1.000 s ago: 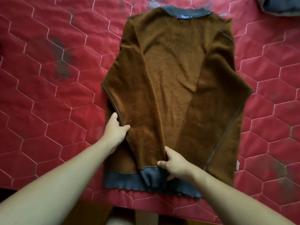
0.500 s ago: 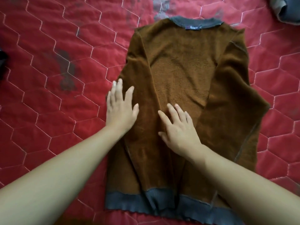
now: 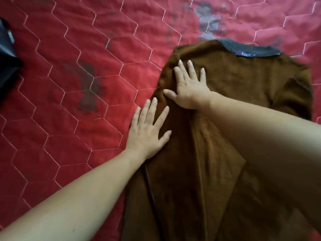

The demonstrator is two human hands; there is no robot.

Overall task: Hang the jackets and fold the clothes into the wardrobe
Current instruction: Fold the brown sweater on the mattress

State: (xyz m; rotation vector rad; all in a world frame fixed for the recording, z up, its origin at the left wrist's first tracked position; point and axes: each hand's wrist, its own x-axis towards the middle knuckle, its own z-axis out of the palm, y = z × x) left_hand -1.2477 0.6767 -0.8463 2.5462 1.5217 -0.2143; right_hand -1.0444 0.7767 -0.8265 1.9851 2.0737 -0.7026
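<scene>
The brown fleece sweater (image 3: 243, 94) lay flat on the red quilted cover (image 3: 69, 84). Its long axis ran from the grey collar (image 3: 250, 49) at 1 o'clock toward 6 o'clock (the hem was out of frame). The left hand (image 3: 147, 133) rested flat across the sweater's 9 o'clock edge, fingers (image 3: 151, 108) released and spread, gripping nothing. The right hand (image 3: 189, 89) pressed flat just beyond it toward 1 o'clock, its fingers also straight. Both hands pointed along the long axis, with the right nearer the collar. Judgement: a lengthwise fold comes next, and the collar end suits the right hand.
</scene>
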